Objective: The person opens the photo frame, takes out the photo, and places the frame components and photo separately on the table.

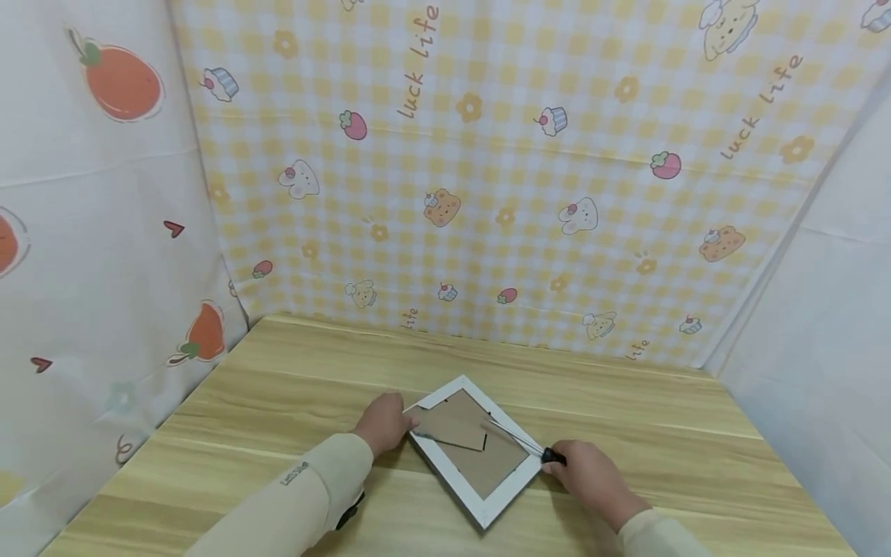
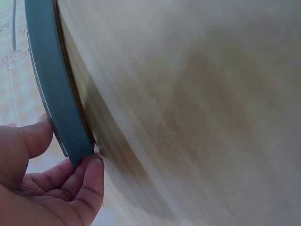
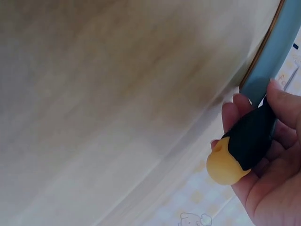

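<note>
A picture frame is turned back side up over the wooden table, its white border around a brown backing board with a cut-out stand flap. My left hand pinches its left corner, thumb on top and fingers beneath; the blue-grey side shows in the left wrist view. My right hand holds a screwdriver by its black and yellow handle. The screwdriver's metal shaft reaches over the right border onto the backing. The right fingertips are right at the frame's right corner.
The wooden table extends around the frame on all sides. A yellow checked cloth hangs behind it, with a white fruit-printed cloth at the left and a plain pale cloth at the right.
</note>
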`<state>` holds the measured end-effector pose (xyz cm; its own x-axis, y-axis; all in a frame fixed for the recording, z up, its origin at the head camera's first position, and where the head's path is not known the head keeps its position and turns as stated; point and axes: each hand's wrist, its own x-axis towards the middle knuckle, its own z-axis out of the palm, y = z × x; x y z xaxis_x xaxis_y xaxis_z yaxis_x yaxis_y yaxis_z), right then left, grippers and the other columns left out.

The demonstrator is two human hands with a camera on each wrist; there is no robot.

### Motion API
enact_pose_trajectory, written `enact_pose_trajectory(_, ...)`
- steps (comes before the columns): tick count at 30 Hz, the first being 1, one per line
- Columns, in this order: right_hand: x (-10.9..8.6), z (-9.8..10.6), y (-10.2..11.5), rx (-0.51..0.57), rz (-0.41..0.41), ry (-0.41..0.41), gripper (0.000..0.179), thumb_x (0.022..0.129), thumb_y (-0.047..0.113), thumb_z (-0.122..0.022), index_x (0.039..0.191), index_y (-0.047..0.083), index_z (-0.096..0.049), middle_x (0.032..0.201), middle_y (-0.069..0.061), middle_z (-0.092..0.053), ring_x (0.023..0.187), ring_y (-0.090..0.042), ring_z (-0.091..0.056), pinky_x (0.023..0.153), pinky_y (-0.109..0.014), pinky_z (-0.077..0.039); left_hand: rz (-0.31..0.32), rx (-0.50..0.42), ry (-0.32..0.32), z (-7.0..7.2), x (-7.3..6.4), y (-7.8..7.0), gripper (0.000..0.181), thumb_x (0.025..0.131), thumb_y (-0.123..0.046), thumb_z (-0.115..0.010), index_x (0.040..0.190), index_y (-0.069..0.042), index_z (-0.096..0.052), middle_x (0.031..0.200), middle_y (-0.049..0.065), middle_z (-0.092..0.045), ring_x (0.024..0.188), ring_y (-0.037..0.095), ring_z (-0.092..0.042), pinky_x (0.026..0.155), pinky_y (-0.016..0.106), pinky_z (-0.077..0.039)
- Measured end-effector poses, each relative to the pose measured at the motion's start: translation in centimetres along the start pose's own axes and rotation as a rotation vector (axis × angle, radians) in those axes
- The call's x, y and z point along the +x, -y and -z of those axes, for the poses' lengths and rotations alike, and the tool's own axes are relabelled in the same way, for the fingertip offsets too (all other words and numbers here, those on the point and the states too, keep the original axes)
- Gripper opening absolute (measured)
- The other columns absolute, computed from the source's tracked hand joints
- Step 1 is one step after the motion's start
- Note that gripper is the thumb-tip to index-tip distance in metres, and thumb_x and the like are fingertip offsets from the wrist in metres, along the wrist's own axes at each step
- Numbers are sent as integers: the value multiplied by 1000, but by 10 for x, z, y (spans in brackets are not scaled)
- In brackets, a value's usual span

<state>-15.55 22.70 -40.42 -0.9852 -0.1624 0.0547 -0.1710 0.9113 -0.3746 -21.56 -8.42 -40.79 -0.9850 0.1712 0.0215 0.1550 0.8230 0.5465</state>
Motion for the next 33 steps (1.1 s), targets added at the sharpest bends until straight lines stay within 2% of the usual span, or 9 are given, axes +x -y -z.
enact_pose_trajectory(8, 6, 4, -3, -26, 82, 2, 20, 79, 15, -76, 71, 13, -58, 63, 7, -49, 58, -10, -41, 53, -26, -35, 16, -12, -21, 2, -10, -4, 26, 88, -16, -69, 76, 4, -57, 72, 11, -54, 67, 22, -47, 70, 41, -48)
enact_pose_trajectory(14, 10, 6, -2, -41, 68, 27, 22, 80, 15, -76, 69, 13, -56, 61, 7, -46, 57, -10, -40, 52, -26, -34, 26, -14, -41, 0, -15, -5, 29, 87, -15, -69, 85, 12, -60, 81, 18, -61, 71, 24, -52, 74, 43, -50)
enact_pose_trajectory(18, 12, 8, -1, -51, 69, 51, 23, 82, 16, -74, 68, 14, -56, 60, 7, -45, 56, -10, -40, 53, -26, -34, 19, -16, -63, -2, -17, -5, 27, 86, -14, -70, 82, 10, -59, 77, 16, -58, 68, 24, -51, 71, 44, -50)
enact_pose_trajectory(26, 20, 12, -3, -89, 120, 82, 19, 81, 16, -75, 70, 14, -60, 65, 7, -51, 59, -10, -42, 57, -28, -37, 17, -7, -74, -2, -22, -7, 26, 86, -13, -69, 80, 9, -58, 74, 16, -58, 66, 24, -51, 69, 43, -50)
enact_pose_trajectory(33, 26, 12, -3, -99, 120, 119, 12, 81, 17, -74, 74, 14, -65, 69, 7, -57, 63, -10, -45, 61, -31, -42, 18, 49, -86, -2, -26, -8, 29, 86, -15, -71, 83, 12, -61, 79, 20, -62, 72, 28, -59, 72, 44, -51)
